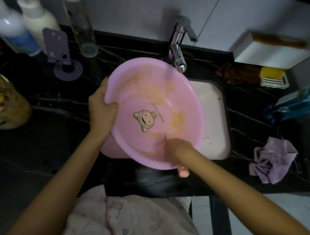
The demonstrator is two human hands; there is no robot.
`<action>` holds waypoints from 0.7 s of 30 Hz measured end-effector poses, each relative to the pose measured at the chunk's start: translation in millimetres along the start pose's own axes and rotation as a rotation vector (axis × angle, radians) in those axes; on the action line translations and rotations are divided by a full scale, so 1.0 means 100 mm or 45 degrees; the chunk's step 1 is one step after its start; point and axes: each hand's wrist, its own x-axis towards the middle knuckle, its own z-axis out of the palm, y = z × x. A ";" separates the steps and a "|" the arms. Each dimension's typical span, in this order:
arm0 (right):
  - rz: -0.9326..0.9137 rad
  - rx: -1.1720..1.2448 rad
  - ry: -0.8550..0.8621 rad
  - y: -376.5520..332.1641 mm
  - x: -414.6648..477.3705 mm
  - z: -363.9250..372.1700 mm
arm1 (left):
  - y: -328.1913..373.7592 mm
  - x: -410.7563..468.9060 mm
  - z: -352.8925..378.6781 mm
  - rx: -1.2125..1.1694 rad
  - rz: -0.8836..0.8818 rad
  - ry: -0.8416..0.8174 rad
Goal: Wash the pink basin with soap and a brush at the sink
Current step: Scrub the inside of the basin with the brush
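Basin (155, 106) is tilted over the sink (212, 111), centre frame, its mouth turned toward you. Your left hand (101, 107) grasps the rim at the basin's left edge, fingers curled over the lip. Your right hand (178, 147) is inside the lower rim and blurred. A pink stub (183, 171) shows just below it, possibly a brush handle, but the grip cannot be told. Brown stains (178, 117) show on the inner wall, upper and right. No suds visible, and no water seen at the tap (178, 57). Soap (271, 72) lies in its dish at the right of the frame, well apart from the basin. Judgement: scrubbing is at an early stage; stains, soaping and rinse are all left.
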 end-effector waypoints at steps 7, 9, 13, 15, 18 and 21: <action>-0.049 0.304 0.173 -0.29 -0.03 -0.11 | 0.08 -0.03 0.01 0.031 -0.050 0.026; 0.081 0.241 0.096 -0.12 -0.02 -0.11 | 0.06 -0.05 0.00 0.028 -0.036 0.011; -0.170 0.208 -0.027 -0.18 -0.14 0.00 | 0.03 0.03 0.00 0.040 -0.057 0.022; -0.224 0.307 0.042 -0.30 -0.11 -0.01 | 0.05 0.05 0.00 0.044 -0.074 0.021; 0.027 0.385 0.142 -0.20 -0.02 -0.14 | 0.07 0.04 0.01 0.051 -0.136 0.052; -0.043 0.153 -0.059 -0.15 -0.13 -0.08 | 0.04 0.02 0.01 0.042 -0.136 0.067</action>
